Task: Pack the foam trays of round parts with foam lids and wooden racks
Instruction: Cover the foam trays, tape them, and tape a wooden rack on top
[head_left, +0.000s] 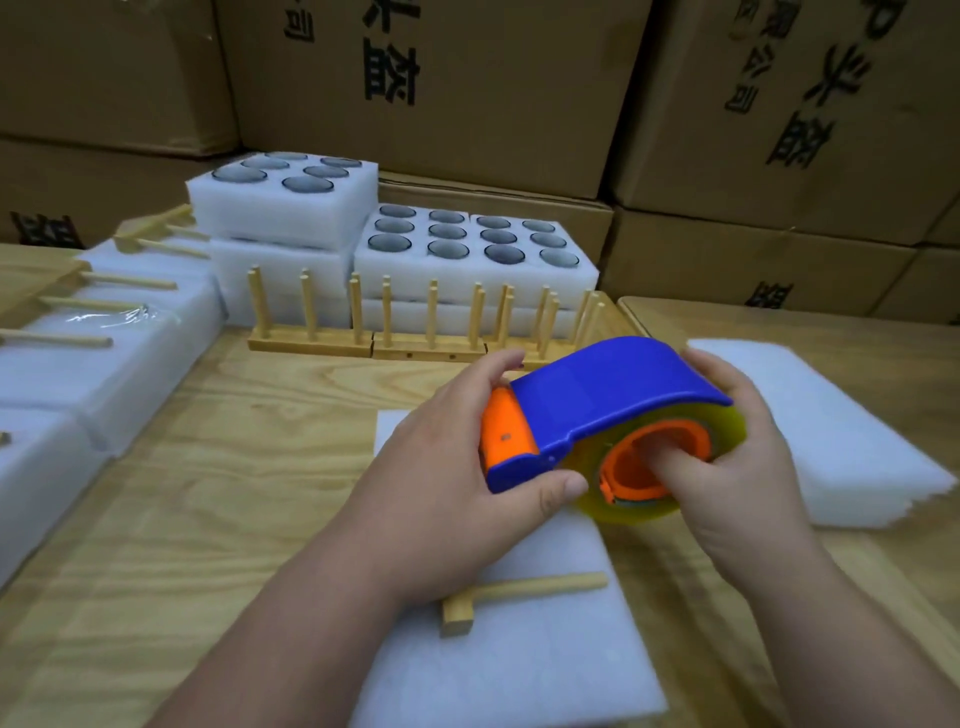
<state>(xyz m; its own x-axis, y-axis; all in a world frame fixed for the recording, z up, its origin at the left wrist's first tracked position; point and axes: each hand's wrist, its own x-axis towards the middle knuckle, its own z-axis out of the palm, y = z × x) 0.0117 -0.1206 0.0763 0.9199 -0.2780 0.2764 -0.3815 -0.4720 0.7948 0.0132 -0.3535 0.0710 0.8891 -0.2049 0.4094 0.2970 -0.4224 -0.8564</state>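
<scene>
Head view: low in the frame a wooden rack (519, 597) lies on a foam lid (519, 649). Above it, left hand (452, 467) and right hand (748, 457) grasp a tape dispenser (608, 405). Foam trays (467, 249) are stacked on the worktop (234, 467) at upper centre.

Black Chinese print showing on stacked cardboard boxes (467, 93) behind table: "公司" reading clearly, other large characters running cropped and tilted, possibly "头盔". No other readable text appearing.
</scene>
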